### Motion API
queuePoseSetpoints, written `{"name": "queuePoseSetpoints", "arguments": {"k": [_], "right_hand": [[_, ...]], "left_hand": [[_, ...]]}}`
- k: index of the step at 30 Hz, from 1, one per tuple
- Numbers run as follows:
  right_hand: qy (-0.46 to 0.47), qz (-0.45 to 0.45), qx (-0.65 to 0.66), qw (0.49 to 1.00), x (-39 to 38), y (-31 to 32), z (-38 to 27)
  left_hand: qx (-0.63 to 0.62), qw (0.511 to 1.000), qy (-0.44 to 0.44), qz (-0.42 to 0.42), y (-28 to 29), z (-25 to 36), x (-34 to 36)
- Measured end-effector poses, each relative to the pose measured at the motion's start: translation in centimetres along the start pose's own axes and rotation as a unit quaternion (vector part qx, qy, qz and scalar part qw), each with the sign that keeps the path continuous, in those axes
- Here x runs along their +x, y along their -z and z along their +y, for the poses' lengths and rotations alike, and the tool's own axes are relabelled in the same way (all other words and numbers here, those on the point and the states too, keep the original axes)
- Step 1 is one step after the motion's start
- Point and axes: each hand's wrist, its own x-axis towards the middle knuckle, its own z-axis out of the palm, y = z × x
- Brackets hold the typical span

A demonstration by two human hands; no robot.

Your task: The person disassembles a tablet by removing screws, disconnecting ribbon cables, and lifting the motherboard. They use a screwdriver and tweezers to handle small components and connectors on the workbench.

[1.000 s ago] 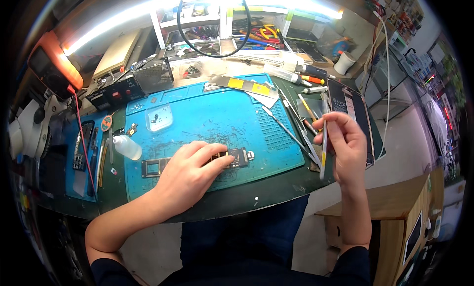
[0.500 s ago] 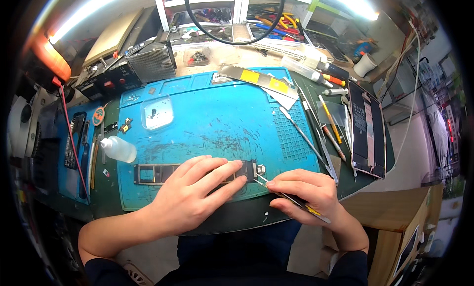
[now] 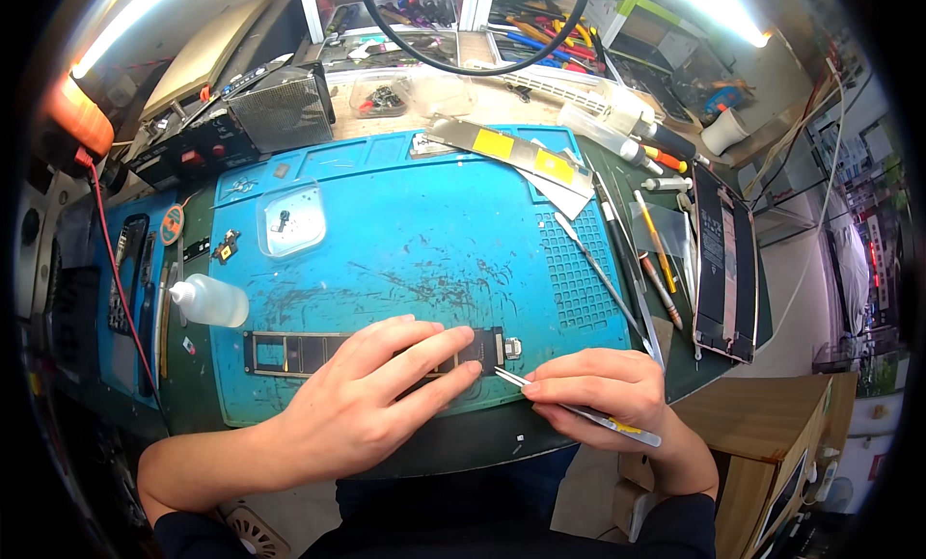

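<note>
A long, narrow dark circuit board [image 3: 321, 355] lies across the near part of the blue work mat [image 3: 386, 221], a small silver connector [image 3: 512, 349] at its right end. Over its middle and right half rests my left hand [image 3: 371, 390], fingertips and thumb holding it down and covering much of it. My right hand [image 3: 598, 395] pinches a pair of metal tweezers [image 3: 579, 411]. Their slightly parted tips are at the board's near right corner, with nothing visible between them; contact with the board cannot be made out.
A white squeeze bottle [image 3: 214, 300] lies on its side at the left, below a clear tray [image 3: 292, 221] with small dark parts. Tools such as a cotton-tipped stick [image 3: 588, 255] and a yellow pencil [image 3: 651, 241] lie right, beside an opened dark device panel [image 3: 723, 265].
The tweezer tips have moved toward me, from beside the connector to the board's near edge. The whole view has shifted slightly. My left hand stays on the board.
</note>
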Motion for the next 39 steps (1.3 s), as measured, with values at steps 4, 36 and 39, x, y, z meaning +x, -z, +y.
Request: {"name": "queuePoseSetpoints", "arguments": {"k": [4,36,39], "right_hand": [[0.003,-0.002,-0.003,1.000,0.01,-0.01,0.08],[-0.005,0.007,0.015,1.000,-0.22,-0.11,0.51],[-0.002,0.007,0.010,1.000,-0.16,-0.11,0.44]], "left_hand": [[-0.002,1.000,-0.001,-0.001,0.06,-0.01,0.04],[-0.004,1.000,0.001,0.001,-0.04,0.13,0.20],[-0.003,1.000,0.000,-0.002,0.01,0.13,0.24]]}}
